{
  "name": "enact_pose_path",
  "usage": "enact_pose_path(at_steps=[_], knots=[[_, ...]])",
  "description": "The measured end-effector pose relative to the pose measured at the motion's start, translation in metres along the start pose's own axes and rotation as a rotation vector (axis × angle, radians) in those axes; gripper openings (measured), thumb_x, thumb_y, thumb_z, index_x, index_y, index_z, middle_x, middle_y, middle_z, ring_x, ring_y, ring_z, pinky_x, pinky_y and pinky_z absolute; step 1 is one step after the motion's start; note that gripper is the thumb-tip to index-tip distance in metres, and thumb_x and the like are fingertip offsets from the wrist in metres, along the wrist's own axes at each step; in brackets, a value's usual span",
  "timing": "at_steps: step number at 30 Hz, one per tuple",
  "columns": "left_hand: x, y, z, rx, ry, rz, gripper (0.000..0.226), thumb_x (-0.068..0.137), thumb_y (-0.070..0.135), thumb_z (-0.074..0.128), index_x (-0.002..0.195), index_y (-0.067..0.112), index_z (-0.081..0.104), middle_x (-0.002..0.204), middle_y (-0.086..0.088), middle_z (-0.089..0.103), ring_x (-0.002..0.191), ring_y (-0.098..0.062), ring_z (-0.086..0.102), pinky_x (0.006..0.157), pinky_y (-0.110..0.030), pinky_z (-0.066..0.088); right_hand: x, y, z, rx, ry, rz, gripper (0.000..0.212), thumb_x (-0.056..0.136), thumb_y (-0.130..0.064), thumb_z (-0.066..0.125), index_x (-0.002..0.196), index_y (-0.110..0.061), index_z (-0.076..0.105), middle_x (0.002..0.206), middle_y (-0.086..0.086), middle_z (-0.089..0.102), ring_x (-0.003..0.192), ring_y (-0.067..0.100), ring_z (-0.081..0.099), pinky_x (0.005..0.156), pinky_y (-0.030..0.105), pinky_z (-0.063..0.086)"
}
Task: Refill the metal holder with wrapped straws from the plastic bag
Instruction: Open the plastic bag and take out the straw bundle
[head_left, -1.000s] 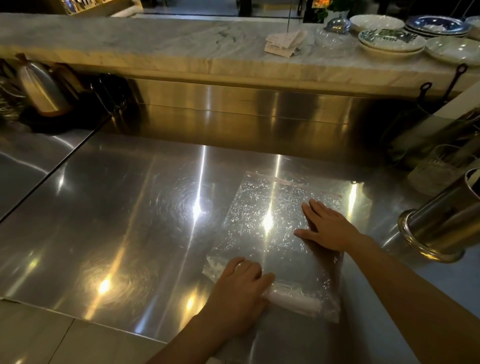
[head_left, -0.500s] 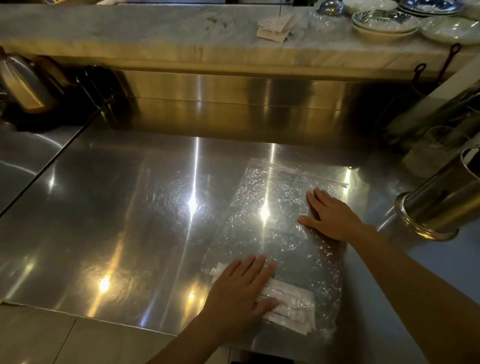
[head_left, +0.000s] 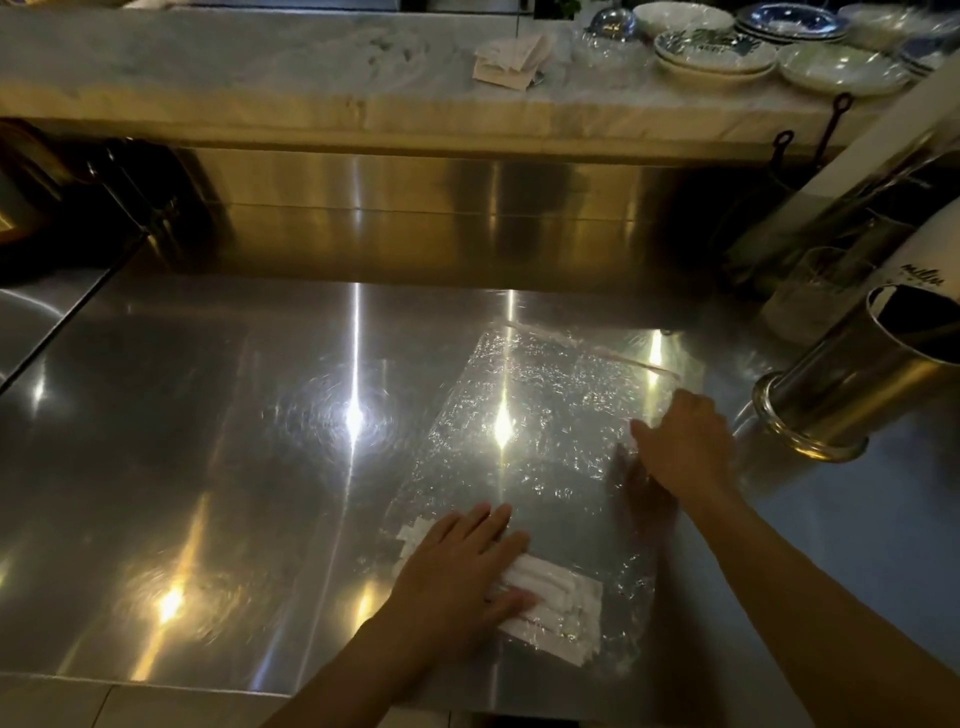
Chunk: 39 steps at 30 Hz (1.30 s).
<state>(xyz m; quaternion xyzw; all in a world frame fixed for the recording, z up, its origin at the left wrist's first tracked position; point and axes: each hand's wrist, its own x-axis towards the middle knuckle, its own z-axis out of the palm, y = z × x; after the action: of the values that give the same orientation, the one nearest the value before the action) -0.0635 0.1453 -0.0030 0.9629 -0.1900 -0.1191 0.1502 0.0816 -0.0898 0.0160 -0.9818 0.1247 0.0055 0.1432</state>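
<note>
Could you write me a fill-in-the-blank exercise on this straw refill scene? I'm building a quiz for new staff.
1. The wrapped straws lie inside the clear plastic bag at the end nearest the ____ hand.
2. The metal holder stands beside the bag on the person's ____ side.
3. The bag lies flat on a shiny ____ counter.
4. The right hand rests at the bag's ____ edge.

Missing words: left; right; steel; right
</note>
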Motion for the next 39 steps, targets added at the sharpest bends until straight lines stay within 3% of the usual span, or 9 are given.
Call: enact_pose_path(at_steps=[4,7,13,18,24,29,32,35,39], knots=[[0.005,0.004,0.002,-0.005,0.014,-0.025,0.064,0.085,0.069,0.022,0.141,0.037,0.02,0.157,0.008,0.006,0.143,-0.01,-0.002,0.113,-0.03,-0.004,-0.006,-0.001,-0.003,0.289,-0.175,0.304,0.071,0.079,-0.035,0.066,0.13,0.0,0.032,0.133,0.023,0.04,0.119,0.041,0.043,0.094,0.048,0.041],[0.01,0.008,0.005,0.01,0.045,-0.059,0.064,0.086,0.068,0.021,0.141,0.036,0.02,0.157,0.006,0.007,0.143,-0.012,-0.001,0.114,-0.032,-0.004,-0.014,-0.002,-0.001,0.621,-0.286,0.34,0.072,0.079,-0.025,0.069,0.131,0.0,0.026,0.114,0.017,0.046,0.097,0.032,0.053,0.062,0.033,0.047],[0.013,0.019,-0.006,0.06,0.041,-0.132,0.063,0.085,0.065,0.018,0.133,0.033,0.042,0.149,0.001,0.035,0.137,-0.018,0.03,0.111,-0.039,0.024,-0.029,-0.006,0.001,0.841,-0.375,0.261,0.02,0.081,-0.017,0.068,0.079,-0.002,0.055,0.065,0.01,0.052,0.053,0.018,0.047,0.051,0.026,0.037],[0.016,0.015,0.004,-0.01,-0.025,-0.115,0.065,0.087,0.066,0.017,0.143,0.034,0.015,0.158,0.003,0.001,0.143,-0.015,-0.005,0.115,-0.036,-0.001,-0.033,-0.019,-0.006,0.953,-0.334,0.128,0.019,0.082,-0.007,0.065,0.069,-0.011,0.052,0.062,0.004,0.051,0.046,0.005,0.048,0.04,0.015,0.037],[0.029,0.025,-0.064,-0.319,0.13,-0.093,0.051,0.089,0.055,0.04,0.133,0.031,0.038,0.132,0.005,0.055,0.116,-0.016,0.052,0.096,-0.03,0.039,-0.031,-0.031,-0.037,0.748,-0.404,-0.242,0.016,0.083,-0.009,0.063,0.071,-0.014,0.053,0.06,-0.002,0.048,0.05,0.005,0.041,0.049,0.017,0.037],[0.055,0.04,-0.142,-0.129,0.465,0.332,0.034,0.089,0.028,0.05,0.121,0.019,0.053,0.116,-0.003,0.065,0.1,-0.02,0.061,0.085,-0.03,0.047,-0.026,-0.052,-0.065,0.62,-0.441,-0.518,0.002,0.083,-0.013,0.063,0.084,-0.013,0.061,0.075,0.008,0.06,0.067,0.024,0.055,0.07,0.041,0.049],[0.08,0.044,-0.175,0.099,0.438,0.611,0.037,0.087,0.023,0.051,0.123,0.015,0.053,0.127,-0.005,0.06,0.116,-0.019,0.054,0.104,-0.031,0.031,-0.026,-0.065,-0.078,0.681,-0.43,-0.628,0.018,0.083,-0.01,0.062,0.101,-0.007,0.06,0.1,0.028,0.061,0.091,0.041,0.058,0.08,0.034,0.054],[0.102,0.042,-0.19,0.31,0.207,0.564,0.042,0.089,0.031,0.051,0.129,0.019,0.044,0.125,0.0,0.06,0.119,-0.015,0.051,0.113,-0.03,0.005,-0.025,-0.072,-0.086,0.713,-0.426,-0.678,0.021,0.082,-0.009,0.063,0.092,-0.026,0.058,0.087,0.015,0.065,0.082,0.024,0.064,0.071,0.036,0.056],[0.119,0.034,-0.203,0.561,0.216,0.43,0.019,0.089,0.029,0.053,0.106,0.021,0.058,0.106,0.002,0.068,0.108,-0.015,0.056,0.113,-0.035,0.009,-0.017,-0.072,-0.087,0.64,-0.407,-0.599,0.02,0.078,-0.018,0.07,0.069,-0.031,0.056,0.06,-0.009,0.051,0.054,0.002,0.047,0.057,0.021,0.042]])
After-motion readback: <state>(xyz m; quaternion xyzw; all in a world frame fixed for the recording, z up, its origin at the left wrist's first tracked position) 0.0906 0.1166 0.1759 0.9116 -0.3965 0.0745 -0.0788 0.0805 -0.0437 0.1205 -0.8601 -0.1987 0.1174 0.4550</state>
